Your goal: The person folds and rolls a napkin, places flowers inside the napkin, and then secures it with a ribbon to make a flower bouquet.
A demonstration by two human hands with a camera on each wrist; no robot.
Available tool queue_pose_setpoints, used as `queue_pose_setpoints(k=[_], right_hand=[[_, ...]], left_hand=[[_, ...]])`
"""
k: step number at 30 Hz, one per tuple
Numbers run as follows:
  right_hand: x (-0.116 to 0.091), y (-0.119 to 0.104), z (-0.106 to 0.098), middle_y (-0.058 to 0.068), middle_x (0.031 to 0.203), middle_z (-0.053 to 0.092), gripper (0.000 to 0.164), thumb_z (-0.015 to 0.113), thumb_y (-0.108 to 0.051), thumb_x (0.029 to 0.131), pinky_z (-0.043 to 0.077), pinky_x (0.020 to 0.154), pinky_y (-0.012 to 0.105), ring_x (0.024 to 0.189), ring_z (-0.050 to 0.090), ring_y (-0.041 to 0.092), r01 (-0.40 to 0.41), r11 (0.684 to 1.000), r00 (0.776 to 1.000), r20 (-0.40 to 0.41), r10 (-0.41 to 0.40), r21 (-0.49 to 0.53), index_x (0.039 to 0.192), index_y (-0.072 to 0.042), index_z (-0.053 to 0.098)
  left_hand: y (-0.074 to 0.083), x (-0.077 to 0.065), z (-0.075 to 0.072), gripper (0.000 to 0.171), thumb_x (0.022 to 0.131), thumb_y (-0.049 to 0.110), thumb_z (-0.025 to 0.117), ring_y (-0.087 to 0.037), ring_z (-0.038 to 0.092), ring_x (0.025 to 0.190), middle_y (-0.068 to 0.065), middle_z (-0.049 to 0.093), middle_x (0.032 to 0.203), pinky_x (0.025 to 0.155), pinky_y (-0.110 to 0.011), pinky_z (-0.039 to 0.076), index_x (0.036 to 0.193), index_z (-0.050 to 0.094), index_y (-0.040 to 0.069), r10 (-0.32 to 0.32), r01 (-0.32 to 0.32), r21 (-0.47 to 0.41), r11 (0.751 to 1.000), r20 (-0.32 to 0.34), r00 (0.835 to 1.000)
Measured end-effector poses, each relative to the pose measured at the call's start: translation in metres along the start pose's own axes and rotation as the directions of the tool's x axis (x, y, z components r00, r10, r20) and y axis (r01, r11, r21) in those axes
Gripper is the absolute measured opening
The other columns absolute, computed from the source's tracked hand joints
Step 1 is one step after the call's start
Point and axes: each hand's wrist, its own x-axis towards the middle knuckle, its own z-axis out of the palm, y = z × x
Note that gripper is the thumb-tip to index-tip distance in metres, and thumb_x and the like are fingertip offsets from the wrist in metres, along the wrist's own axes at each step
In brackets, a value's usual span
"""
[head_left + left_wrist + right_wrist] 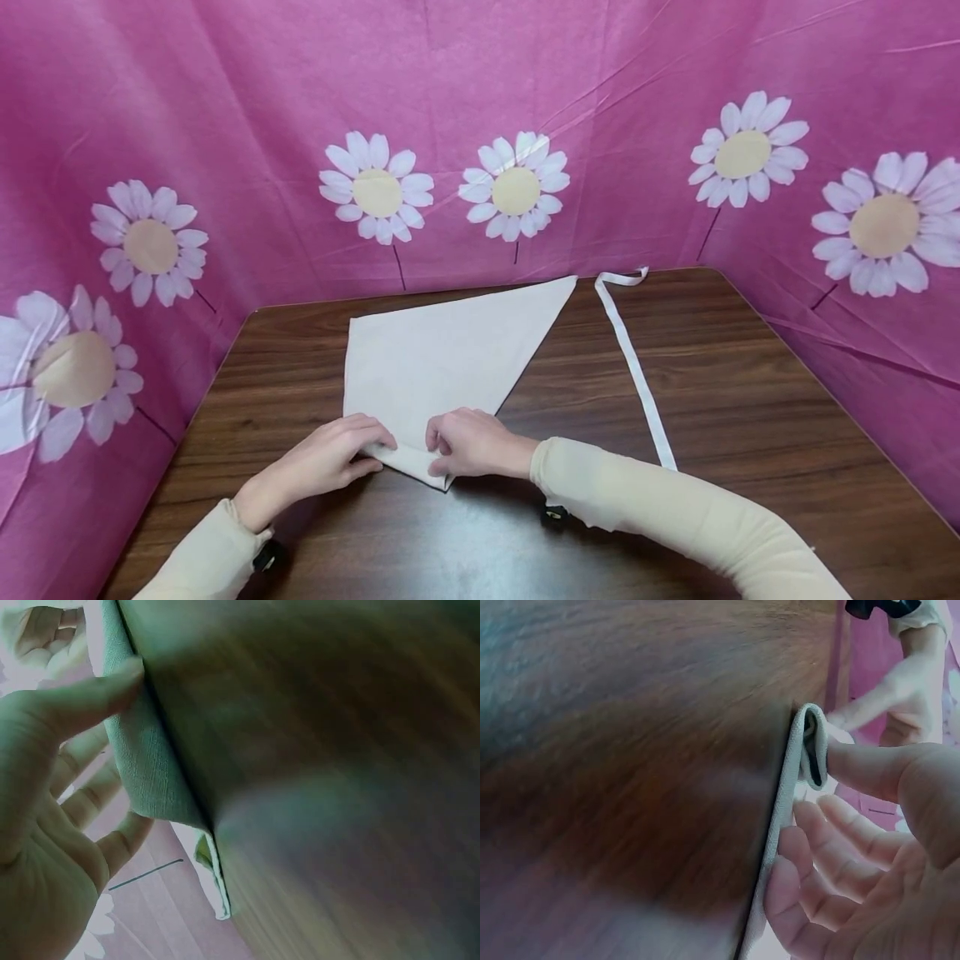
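Note:
A cream cloth [435, 358] lies on the table, narrowing to a point at the far right. Its near edge is folded over into a flat roll [412, 461]. My left hand [330, 450] grips the left end of this roll, thumb on the near side and fingers over the top, as the left wrist view shows with the thumb [112, 686] against the fabric. At the right end, my right hand [476, 442] holds the roll between thumb and curled fingers. From the right wrist view, the thumb [870, 769] presses beside the open looped end of the fold [810, 746].
A white ribbon-like strap [637, 367] runs along the table right of the cloth, its near end passing behind my right sleeve [645, 492]. The dark wooden table [750, 400] is enclosed by a pink curtain [450, 67] printed with large daisies.

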Motion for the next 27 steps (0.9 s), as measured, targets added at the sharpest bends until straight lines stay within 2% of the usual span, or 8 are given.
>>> queue_pose_setpoints(k=[3, 6, 8, 11, 16, 21, 24, 27], right_hand=[[-0.003, 0.0, 0.0, -0.014, 0.074, 0.058, 0.036, 0.089, -0.043, 0.076, 0.044, 0.062, 0.023, 0.071, 0.053, 0.002, 0.051, 0.998, 0.997, -0.052, -0.054, -0.044, 0.095, -0.02, 0.069], [-0.006, -0.002, 0.001, -0.015, 0.071, 0.057, 0.042, 0.089, -0.052, 0.072, 0.043, 0.058, 0.022, 0.067, 0.052, 0.002, 0.081, 0.995, 0.993, -0.081, -0.086, -0.062, 0.092, -0.02, 0.069], [-0.008, -0.002, 0.001, -0.017, 0.067, 0.053, 0.039, 0.088, -0.052, 0.074, 0.041, 0.054, 0.021, 0.063, 0.05, 0.001, 0.091, 0.994, 0.992, -0.079, -0.095, -0.06, 0.087, -0.021, 0.068], [-0.01, -0.001, 0.001, -0.02, 0.06, 0.05, 0.029, 0.086, -0.044, 0.08, 0.039, 0.052, 0.019, 0.059, 0.049, -0.001, 0.087, 0.995, 0.995, -0.054, -0.089, -0.038, 0.08, -0.023, 0.066], [-0.011, 0.002, -0.003, -0.021, 0.061, 0.06, 0.013, 0.08, -0.029, 0.086, 0.043, 0.059, 0.02, 0.06, 0.053, -0.005, 0.068, 0.998, 0.998, -0.009, -0.068, 0.016, 0.085, -0.021, 0.071], [-0.01, 0.007, -0.007, -0.017, 0.068, 0.068, 0.013, 0.08, -0.022, 0.087, 0.046, 0.068, 0.018, 0.06, 0.057, -0.008, 0.044, 0.991, 0.998, 0.043, -0.05, 0.124, 0.096, -0.015, 0.073], [-0.01, 0.012, -0.008, -0.015, 0.064, 0.066, 0.012, 0.08, -0.018, 0.087, 0.048, 0.064, 0.018, 0.054, 0.059, -0.004, 0.009, 0.974, 0.997, 0.075, -0.026, 0.225, 0.094, -0.013, 0.072], [-0.011, 0.018, -0.01, -0.011, 0.062, 0.065, 0.01, 0.08, -0.014, 0.087, 0.052, 0.053, 0.024, 0.048, 0.061, 0.007, -0.042, 0.941, 0.995, 0.104, 0.007, 0.335, 0.09, -0.012, 0.07]], left_hand=[[0.0, 0.004, -0.001, 0.026, 0.081, 0.003, 0.083, -0.008, 0.063, 0.091, 0.008, 0.069, 0.097, 0.079, -0.033, 0.054, 0.101, 0.071, 0.014, -0.007, 0.007, -0.005, 1.0, 0.003, 1.0], [0.001, 0.007, -0.002, 0.021, 0.086, 0.002, 0.079, -0.006, 0.064, 0.09, 0.01, 0.07, 0.097, 0.078, -0.032, 0.054, 0.102, 0.073, 0.015, -0.035, 0.037, -0.063, 0.997, 0.031, 0.999], [0.001, 0.01, -0.002, 0.018, 0.089, 0.003, 0.076, -0.005, 0.063, 0.089, 0.011, 0.07, 0.098, 0.077, -0.031, 0.054, 0.103, 0.074, 0.015, -0.055, 0.062, -0.111, 0.992, 0.058, 0.997], [0.002, 0.013, -0.002, 0.015, 0.094, 0.006, 0.072, -0.003, 0.062, 0.087, 0.013, 0.07, 0.098, 0.077, -0.031, 0.053, 0.105, 0.074, 0.016, -0.074, 0.089, -0.163, 0.983, 0.099, 0.992], [0.003, 0.019, -0.002, 0.014, 0.099, 0.009, 0.066, -0.002, 0.061, 0.091, 0.013, 0.07, 0.102, 0.081, -0.032, 0.053, 0.11, 0.073, 0.015, -0.11, 0.144, -0.228, 0.963, 0.155, 0.982], [0.006, 0.022, -0.001, 0.015, 0.099, 0.01, 0.067, -0.005, 0.061, 0.094, 0.008, 0.069, 0.106, 0.082, -0.032, 0.053, 0.113, 0.071, 0.013, -0.128, 0.158, -0.219, 0.963, 0.146, 0.981], [0.006, 0.023, -0.001, 0.016, 0.097, 0.012, 0.069, -0.007, 0.06, 0.093, 0.005, 0.066, 0.108, 0.081, -0.032, 0.052, 0.114, 0.07, 0.012, -0.14, 0.16, -0.174, 0.972, 0.121, 0.983], [0.006, 0.023, -0.001, 0.017, 0.096, 0.012, 0.071, -0.007, 0.059, 0.09, 0.004, 0.066, 0.106, 0.079, -0.031, 0.052, 0.113, 0.07, 0.011, -0.146, 0.162, -0.148, 0.976, 0.113, 0.983]])
